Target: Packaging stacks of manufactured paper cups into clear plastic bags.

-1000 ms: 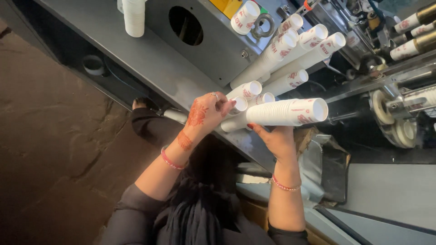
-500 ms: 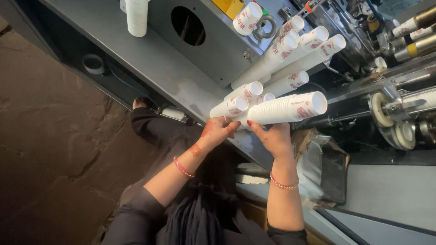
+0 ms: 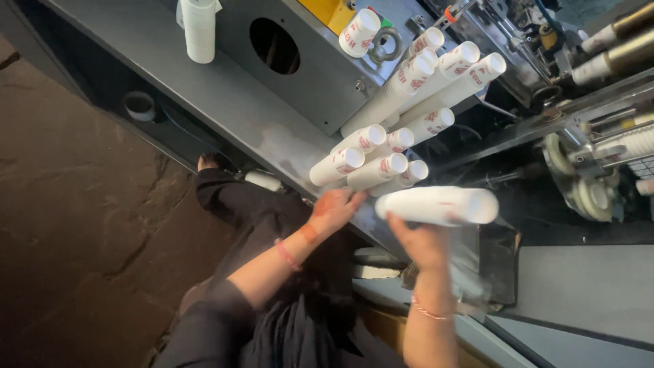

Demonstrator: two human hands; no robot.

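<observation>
My right hand (image 3: 421, 240) grips a long stack of nested white paper cups (image 3: 436, 205), held sideways and blurred by motion. My left hand (image 3: 335, 206), marked with reddish patterns, hangs open just below a cluster of several shorter cup stacks (image 3: 368, 163) that lie on the grey metal ledge (image 3: 231, 102). Its fingertips touch or nearly touch the lowest stack there. Longer cup stacks (image 3: 436, 78) lean against the machine panel further up.
A grey machine panel has a round hole (image 3: 274, 46). One upright cup stack (image 3: 199, 27) stands at the top left, a single cup (image 3: 359, 31) near a metal ring. Machinery with rollers and gears (image 3: 586, 184) fills the right. Brown floor lies left.
My left hand let go of the cup stacks and dropped slightly below them. My right hand carried its long stack down and to the right, away from the cluster.
</observation>
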